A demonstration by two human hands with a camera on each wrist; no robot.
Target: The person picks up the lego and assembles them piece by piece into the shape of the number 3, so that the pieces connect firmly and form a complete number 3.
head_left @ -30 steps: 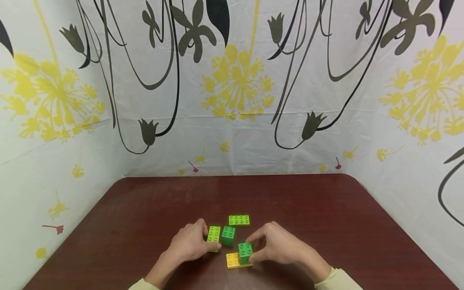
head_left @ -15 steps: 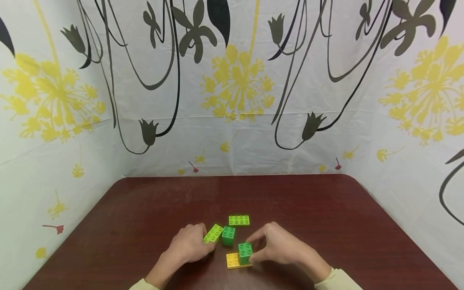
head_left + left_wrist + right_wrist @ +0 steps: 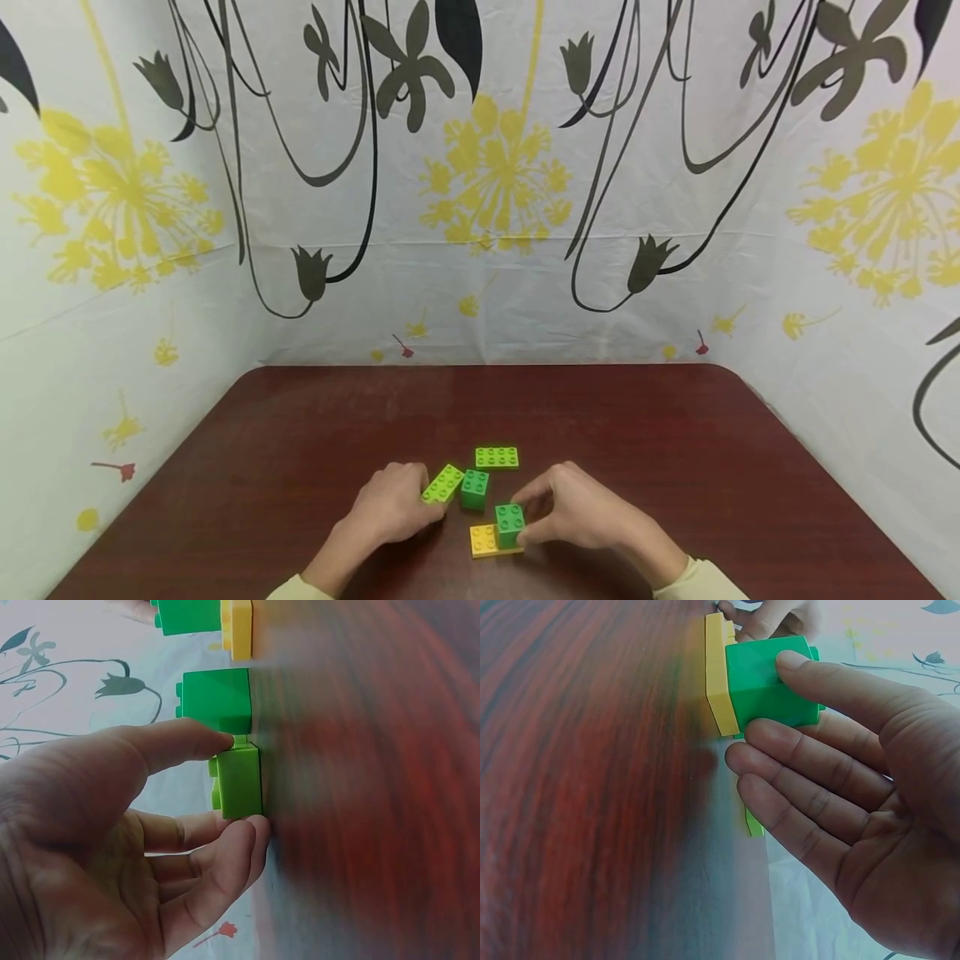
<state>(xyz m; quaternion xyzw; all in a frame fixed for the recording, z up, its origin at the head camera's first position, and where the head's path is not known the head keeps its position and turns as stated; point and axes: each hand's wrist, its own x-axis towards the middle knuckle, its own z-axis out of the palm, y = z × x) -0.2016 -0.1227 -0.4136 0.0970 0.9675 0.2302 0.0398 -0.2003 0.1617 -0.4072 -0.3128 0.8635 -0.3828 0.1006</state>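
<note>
1. Perhaps the nearest risk is the yellow brick [image 3: 483, 540] on the table [image 3: 600, 417]: the stacked green brick [image 3: 510, 525] covers only its right half, so an off-centre push could lift the bare left end.

2. The right hand [image 3: 581, 508] pinches that stacked green brick between thumb and index finger, a gap just as wide as the brick, the other fingers extended and holding nothing. I cannot tell whether the studs are fully seated; if not, a sideways pull could pop it loose.

3. The left hand [image 3: 393, 504] has the held lime brick [image 3: 443, 485] between thumb and fingertips, spread only to its width. The grip looks light, so the brick could swivel or slip if lifted quickly.

4. That brick's far corner lies right by the loose green brick [image 3: 475, 490]; whether they touch I cannot tell. Swinging it rightward could knock the loose green brick askew, since no hand steadies it.

5. Farthest off, the far lime brick [image 3: 497, 457] lies flat, apart from both hands. The danger there seems small, though a careless reach for it could topple the nearer green one.
</note>
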